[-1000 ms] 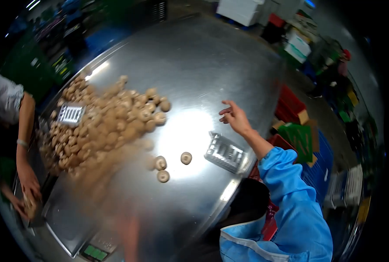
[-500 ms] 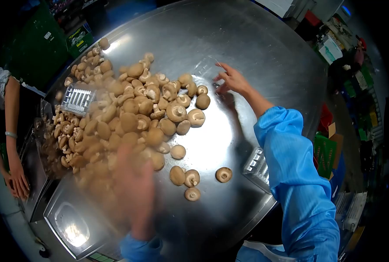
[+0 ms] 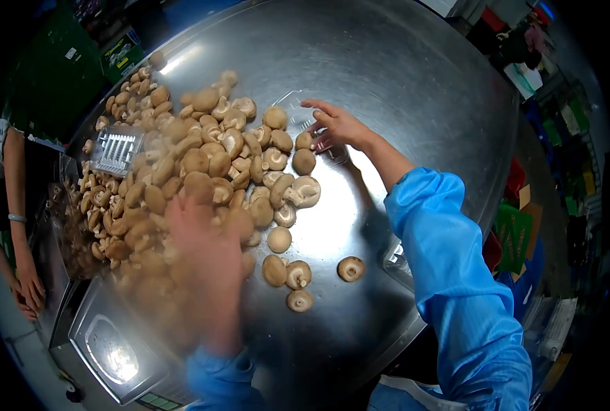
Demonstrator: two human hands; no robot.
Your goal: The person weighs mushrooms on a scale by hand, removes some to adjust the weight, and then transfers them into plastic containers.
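My left hand (image 3: 205,250) is smeared by motion over the near side of a big heap of brown-capped mushrooms (image 3: 195,161); its fingers cannot be made out. At the heap's right edge, my right hand (image 3: 342,128) is around a clear plastic tray (image 3: 288,101), with the index finger stretched along it. The tray is hard to see against the metal. Close below those fingers sit loose mushrooms (image 3: 303,162). Several more mushrooms (image 3: 299,274) lie apart from the heap, nearer to me.
A second clear tray (image 3: 118,151) rests on the heap's left part, and another (image 3: 399,262) is partly behind my right sleeve. The steel table (image 3: 401,75) has a raised rim. A co-worker's arm (image 3: 18,192) is at the left; another person (image 3: 524,44) stands far right.
My right hand has moved left, towards the heap, and the clear tray has shifted with it. My left hand is blurred in both frames and has moved slightly up and left.
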